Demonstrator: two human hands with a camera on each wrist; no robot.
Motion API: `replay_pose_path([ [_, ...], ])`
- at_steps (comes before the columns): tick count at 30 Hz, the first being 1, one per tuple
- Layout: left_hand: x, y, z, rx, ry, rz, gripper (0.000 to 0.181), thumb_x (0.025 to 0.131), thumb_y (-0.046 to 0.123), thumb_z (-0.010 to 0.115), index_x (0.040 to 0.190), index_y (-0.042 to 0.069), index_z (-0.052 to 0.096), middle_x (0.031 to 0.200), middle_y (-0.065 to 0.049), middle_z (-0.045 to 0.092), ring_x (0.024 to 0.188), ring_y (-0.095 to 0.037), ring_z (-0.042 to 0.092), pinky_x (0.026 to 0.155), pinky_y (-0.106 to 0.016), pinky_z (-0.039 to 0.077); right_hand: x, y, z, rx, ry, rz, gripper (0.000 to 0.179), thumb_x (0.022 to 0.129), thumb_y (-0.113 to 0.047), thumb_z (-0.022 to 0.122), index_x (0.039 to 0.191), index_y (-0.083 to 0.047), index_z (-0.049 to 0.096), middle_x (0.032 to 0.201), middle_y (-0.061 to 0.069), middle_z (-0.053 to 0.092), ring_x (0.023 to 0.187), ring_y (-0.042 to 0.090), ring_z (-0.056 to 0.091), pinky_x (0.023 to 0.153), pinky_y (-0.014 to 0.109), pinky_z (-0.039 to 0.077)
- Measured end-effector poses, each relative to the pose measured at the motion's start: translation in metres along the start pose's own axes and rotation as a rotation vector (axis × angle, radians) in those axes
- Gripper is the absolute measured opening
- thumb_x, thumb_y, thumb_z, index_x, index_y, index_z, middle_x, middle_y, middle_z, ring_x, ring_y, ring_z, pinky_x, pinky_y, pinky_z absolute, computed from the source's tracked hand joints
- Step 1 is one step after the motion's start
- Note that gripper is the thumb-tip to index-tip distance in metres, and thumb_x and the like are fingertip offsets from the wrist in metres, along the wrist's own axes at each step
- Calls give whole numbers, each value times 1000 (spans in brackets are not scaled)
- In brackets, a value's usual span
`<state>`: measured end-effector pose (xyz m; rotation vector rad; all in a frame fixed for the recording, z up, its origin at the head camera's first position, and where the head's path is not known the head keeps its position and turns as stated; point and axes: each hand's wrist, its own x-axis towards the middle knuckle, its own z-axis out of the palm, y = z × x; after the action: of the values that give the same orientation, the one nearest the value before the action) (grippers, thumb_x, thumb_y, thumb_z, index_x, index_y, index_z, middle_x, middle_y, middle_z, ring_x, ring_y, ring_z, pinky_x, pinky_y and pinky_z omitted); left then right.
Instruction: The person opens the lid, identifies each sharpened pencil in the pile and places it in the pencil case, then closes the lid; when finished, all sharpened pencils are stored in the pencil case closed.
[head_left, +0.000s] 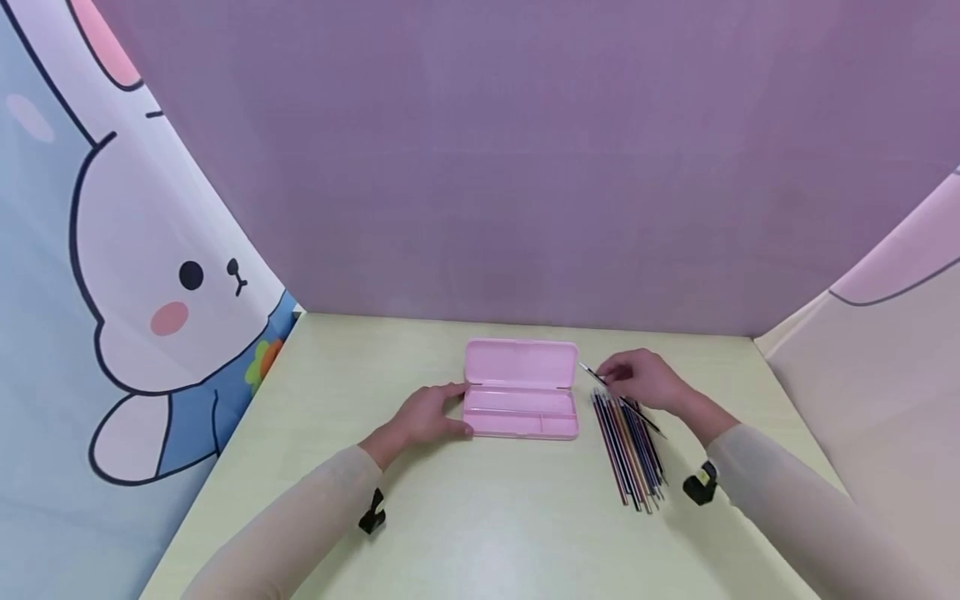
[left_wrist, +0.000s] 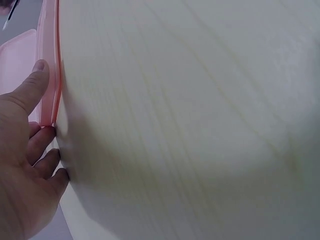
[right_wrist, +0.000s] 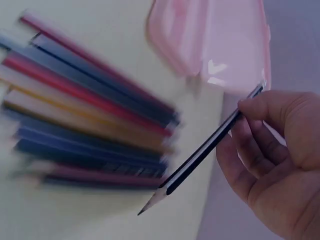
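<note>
An opened pink plastic pencil case (head_left: 521,400) lies on the table, its lid (head_left: 521,363) tilted back. My left hand (head_left: 427,414) holds the case's left end; in the left wrist view its thumb (left_wrist: 35,85) lies against the pink side wall and the other fingers curl at the corner. To the right of the case, my right hand (head_left: 645,379) pinches a dark striped pencil (right_wrist: 212,142) between thumb and fingers, its sharpened tip pointing down and away from the hand. Just below it is a bundle of pencils (head_left: 628,454) in several colours, lying side by side on the table.
The pale wood-look table (head_left: 517,525) reaches back to a purple backdrop (head_left: 517,167). A cloth with a cartoon rabbit (head_left: 150,267) hangs at the left, and a pale cloth (head_left: 885,383) at the right. Compartments divide the case's base.
</note>
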<state>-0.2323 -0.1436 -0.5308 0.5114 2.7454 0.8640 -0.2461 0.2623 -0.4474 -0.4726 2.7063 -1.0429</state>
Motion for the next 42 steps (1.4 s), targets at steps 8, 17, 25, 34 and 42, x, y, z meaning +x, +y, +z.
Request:
replay_pose_path([
  [8,-1,3,-4,11,5,6,89,79,45,88,153,17,49,149,-10,58,139,-34,53,116,-52,42,38,-49,19,63,-78,-194,24,92,3,70,115,-3,74,102,10,72,93,21,65,80,30,59],
  [17,-2,5,-6,19,-7,-4,88,79,44,87,153,16,50,148,-12,59,137,-36,54,115,-54,43,72,-76,50,94,-129,-229,26,92,3,72,116,-5,75,107,8,74,97,19,68,83,31,60],
  [25,0,4,-6,40,-9,0,88,80,45,86,154,16,49,146,-12,61,136,-36,55,115,-53,43,88,-75,77,57,-186,-231,25,89,4,73,111,-7,76,105,5,75,97,16,70,87,30,59],
  [34,-2,7,-9,32,-16,20,88,80,43,86,154,14,48,146,-14,60,135,-36,56,115,-53,44,94,-72,102,-58,-242,-275,25,86,8,72,105,-8,78,96,0,75,92,12,68,87,27,58],
  [42,-4,7,-8,42,-11,-5,89,80,42,87,155,15,47,146,-13,60,135,-37,56,115,-54,43,87,-71,120,-121,-282,-225,23,89,5,72,102,-12,79,95,-5,75,90,9,67,86,26,58],
])
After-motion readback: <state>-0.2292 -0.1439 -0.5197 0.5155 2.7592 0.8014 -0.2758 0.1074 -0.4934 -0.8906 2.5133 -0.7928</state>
